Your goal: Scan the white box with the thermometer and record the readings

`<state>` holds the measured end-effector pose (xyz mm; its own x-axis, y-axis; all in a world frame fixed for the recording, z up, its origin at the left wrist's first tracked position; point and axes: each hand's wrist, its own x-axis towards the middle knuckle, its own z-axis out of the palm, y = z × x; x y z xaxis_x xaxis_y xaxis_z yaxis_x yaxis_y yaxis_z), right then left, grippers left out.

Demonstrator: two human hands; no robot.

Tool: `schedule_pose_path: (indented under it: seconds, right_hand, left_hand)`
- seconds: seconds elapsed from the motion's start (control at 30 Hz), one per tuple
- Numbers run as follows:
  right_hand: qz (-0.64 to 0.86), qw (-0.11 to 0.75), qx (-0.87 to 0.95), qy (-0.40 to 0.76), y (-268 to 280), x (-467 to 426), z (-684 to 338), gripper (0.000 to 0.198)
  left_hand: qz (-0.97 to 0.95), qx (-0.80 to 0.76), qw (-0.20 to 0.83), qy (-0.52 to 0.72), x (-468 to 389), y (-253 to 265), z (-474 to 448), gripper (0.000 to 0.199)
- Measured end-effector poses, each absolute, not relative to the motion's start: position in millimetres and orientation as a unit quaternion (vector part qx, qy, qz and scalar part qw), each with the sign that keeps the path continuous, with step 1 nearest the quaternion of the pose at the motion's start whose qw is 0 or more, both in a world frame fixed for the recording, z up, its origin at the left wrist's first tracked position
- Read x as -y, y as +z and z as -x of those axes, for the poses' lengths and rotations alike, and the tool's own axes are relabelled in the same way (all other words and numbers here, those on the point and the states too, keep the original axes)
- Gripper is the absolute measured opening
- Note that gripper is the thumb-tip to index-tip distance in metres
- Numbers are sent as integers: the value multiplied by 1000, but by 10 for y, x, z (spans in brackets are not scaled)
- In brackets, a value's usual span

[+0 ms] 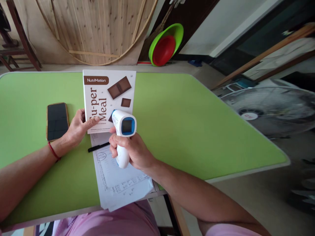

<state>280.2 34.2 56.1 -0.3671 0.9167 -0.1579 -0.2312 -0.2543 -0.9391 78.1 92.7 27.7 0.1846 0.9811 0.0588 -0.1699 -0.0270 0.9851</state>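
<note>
My left hand (80, 126) grips the lower left edge of a white box (95, 106) printed "NutriMotion" and "Meal" with chocolate pieces, its thumb lying across the front. Wrapped round the handle of a white and blue infrared thermometer (123, 155) is my right hand (131, 147). The thermometer's dark screen faces me, and its head covers the box's lower right corner. Below the box lie printed papers (118, 183), partly hidden by my right hand and the thermometer. A black pen (98, 147) rests across their upper left part.
A phone in a tan case (57, 121) lies left of my left hand on the green table (177, 124). Beyond the table are a round wooden board (98, 29), a green basin (179, 31) with a red basin (163, 50), and a large fan (268, 111) at right.
</note>
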Motion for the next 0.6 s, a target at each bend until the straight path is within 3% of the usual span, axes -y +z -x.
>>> schedule_pose_path:
  seconds: [0.3, 0.6]
  right_hand:
    - [378, 455, 509, 625, 588, -322, -2878, 19]
    - [376, 492, 575, 535, 674, -379, -2958, 23]
  left_hand:
    - [-528, -387, 569, 498, -916, 350, -816, 63]
    - [-531, -392, 558, 503, -885, 351, -815, 64]
